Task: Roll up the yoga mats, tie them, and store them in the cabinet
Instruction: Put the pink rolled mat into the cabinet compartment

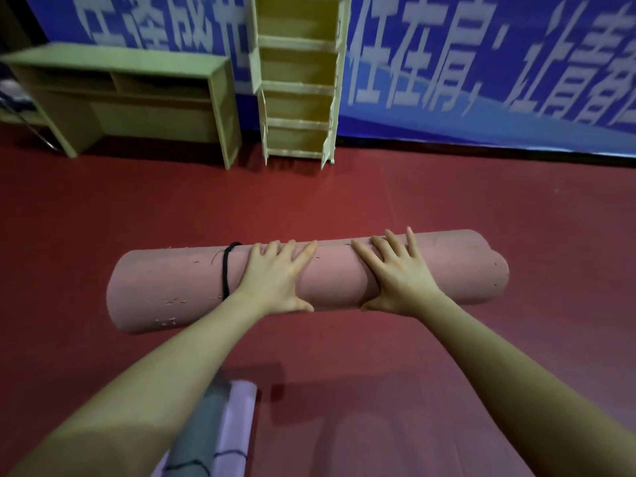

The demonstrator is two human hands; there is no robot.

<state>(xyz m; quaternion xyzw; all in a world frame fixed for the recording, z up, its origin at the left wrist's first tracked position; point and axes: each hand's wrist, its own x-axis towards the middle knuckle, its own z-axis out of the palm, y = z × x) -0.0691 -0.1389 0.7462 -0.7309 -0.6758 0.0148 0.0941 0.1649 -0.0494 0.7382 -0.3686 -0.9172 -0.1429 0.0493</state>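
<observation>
- Count: two rolled mats, one black cord (225, 271) around the pink mat, two hands, one tall cabinet (298, 80), one desk (130, 98).
- Pink mat (337, 280): fully rolled into a thick cylinder, it lies crosswise on the red floor (344, 197), in front of the cabinet and well apart from it. Its surface is dusty pink with small pale nicks and scuffs, most of them toward the left end. The right end shows the outer flap of the roll slightly raised.
- Cord: it circles the pink mat left of centre, just beside the left wrist; no knot can be made out.
- Second mat (220, 432): a grey and pale lilac roll at the lower edge, partly hidden by the left forearm, with a dark cord crossing it.
- Left hand (275, 277): palm down on top of the pink mat, fingers spread and straight, thumb at the near side of the roll; it presses flat and grips nothing.
- Right hand (399, 273): likewise flat on the roll, fingers splayed over the top, thumb low on the near side, gripping nothing.
- Arms: both bare forearms reach forward, nearly straight.
- Cabinet: pale wood with open shelves, it stands against a blue banner (481, 63) with white lettering; the desk stands to its left.
</observation>
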